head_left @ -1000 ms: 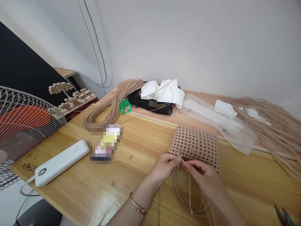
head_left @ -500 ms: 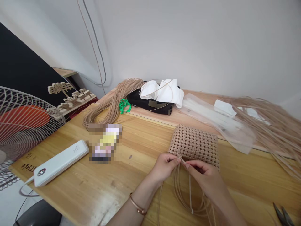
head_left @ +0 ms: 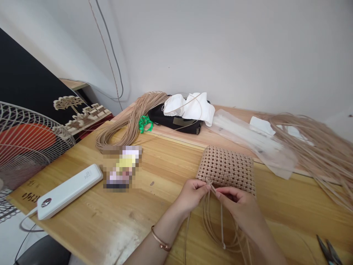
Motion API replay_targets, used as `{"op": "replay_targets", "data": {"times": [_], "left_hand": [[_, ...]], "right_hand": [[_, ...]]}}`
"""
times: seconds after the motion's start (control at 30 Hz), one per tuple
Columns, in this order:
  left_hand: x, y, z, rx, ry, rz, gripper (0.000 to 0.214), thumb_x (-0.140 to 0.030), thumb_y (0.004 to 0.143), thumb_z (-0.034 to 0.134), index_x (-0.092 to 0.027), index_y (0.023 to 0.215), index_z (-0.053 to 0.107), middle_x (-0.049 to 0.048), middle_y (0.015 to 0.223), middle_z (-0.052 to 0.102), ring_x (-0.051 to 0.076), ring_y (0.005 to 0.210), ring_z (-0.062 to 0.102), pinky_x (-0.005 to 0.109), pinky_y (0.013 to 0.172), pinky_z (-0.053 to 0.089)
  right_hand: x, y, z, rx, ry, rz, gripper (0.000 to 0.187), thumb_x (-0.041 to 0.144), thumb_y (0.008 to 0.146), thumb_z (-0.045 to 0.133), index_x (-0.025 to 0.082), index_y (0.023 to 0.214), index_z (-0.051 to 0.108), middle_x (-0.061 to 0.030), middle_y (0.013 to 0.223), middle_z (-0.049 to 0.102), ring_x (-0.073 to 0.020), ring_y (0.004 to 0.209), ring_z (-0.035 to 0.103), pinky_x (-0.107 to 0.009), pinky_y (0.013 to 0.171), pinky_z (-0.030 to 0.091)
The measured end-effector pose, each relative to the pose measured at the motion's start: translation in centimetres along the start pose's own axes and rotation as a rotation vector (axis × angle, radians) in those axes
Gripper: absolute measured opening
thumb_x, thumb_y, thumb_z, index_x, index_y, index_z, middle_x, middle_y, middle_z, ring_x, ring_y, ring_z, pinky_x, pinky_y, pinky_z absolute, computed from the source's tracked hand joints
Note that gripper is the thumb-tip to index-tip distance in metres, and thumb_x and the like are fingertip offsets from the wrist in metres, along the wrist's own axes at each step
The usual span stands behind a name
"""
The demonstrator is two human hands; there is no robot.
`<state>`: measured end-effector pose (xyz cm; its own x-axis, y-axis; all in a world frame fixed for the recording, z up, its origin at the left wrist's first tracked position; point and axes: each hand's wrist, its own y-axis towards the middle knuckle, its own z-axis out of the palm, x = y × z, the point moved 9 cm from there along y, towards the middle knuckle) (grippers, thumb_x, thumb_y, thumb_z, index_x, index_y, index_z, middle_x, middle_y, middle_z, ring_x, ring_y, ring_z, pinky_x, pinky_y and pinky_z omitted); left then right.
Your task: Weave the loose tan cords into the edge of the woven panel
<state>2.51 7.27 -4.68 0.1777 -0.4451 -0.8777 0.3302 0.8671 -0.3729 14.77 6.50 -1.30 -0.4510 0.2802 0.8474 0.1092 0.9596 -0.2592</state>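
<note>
A woven tan piece point(head_left: 227, 165), knotted in a tight open grid like a small bag or basket, sits on the wooden table. At its near left edge my left hand point(head_left: 194, 193) pinches a tan cord between thumb and forefinger. Just right of it, my right hand point(head_left: 238, 204) is closed on the cord too, its thumb and forefinger meeting at the strand. Below both hands hangs a loop of long loose cords point(head_left: 208, 221), with a white cable tie point(head_left: 222, 228) around it. The fingers partly hide the knot.
Pliers or cutters point(head_left: 328, 250) lie at the lower right. A white power bank point(head_left: 70, 191) and a blurred phone-like object point(head_left: 124, 169) are at left. Behind are a cord bundle point(head_left: 129, 121), a black pouch point(head_left: 173, 123), a plastic bag point(head_left: 248, 136) and more cords point(head_left: 309, 140). A fan point(head_left: 30, 136) stands left.
The whole view has shifted slightly, with things sitting a little further left. Both hands keep their pinch on the cord at nearly the same spot.
</note>
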Motion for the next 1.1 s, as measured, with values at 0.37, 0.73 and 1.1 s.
{"op": "replay_targets", "data": {"times": [0.37, 0.73, 1.1], "left_hand": [[0.3, 0.3, -0.3, -0.006, 0.062, 0.032, 0.042, -0.051, 0.062, 0.059, -0.009, 0.062, 0.059, -0.0080, 0.043, 0.024, 0.004, 0.044, 0.017, 0.023, 0.046, 0.009], [-0.2, 0.6, -0.2, -0.021, 0.169, 0.122, 0.036, -0.045, 0.067, 0.056, -0.010, 0.062, 0.061, -0.0049, 0.049, 0.034, 0.006, 0.049, 0.025, 0.022, 0.047, 0.018], [-0.3, 0.4, 0.0, 0.008, 0.106, 0.091, 0.034, -0.041, 0.068, 0.056, -0.011, 0.051, 0.058, -0.0024, 0.044, 0.045, 0.006, 0.045, 0.033, 0.022, 0.047, 0.022]], "right_hand": [[0.6, -0.3, -0.8, -0.171, -0.025, -0.063, 0.022, 0.028, 0.063, 0.058, 0.017, 0.081, 0.064, -0.0043, 0.070, 0.063, -0.0176, 0.064, 0.058, -0.028, 0.060, 0.046], [5.2, -2.2, 0.5, -0.239, -0.450, -0.396, 0.023, 0.018, 0.074, 0.041, 0.020, 0.085, 0.061, -0.0061, 0.082, 0.064, -0.0203, 0.077, 0.058, -0.032, 0.067, 0.042], [4.8, -4.0, -0.2, -0.246, -0.392, -0.318, 0.028, 0.025, 0.078, 0.042, 0.022, 0.100, 0.059, -0.0045, 0.087, 0.068, -0.0190, 0.073, 0.062, -0.029, 0.061, 0.047]]}}
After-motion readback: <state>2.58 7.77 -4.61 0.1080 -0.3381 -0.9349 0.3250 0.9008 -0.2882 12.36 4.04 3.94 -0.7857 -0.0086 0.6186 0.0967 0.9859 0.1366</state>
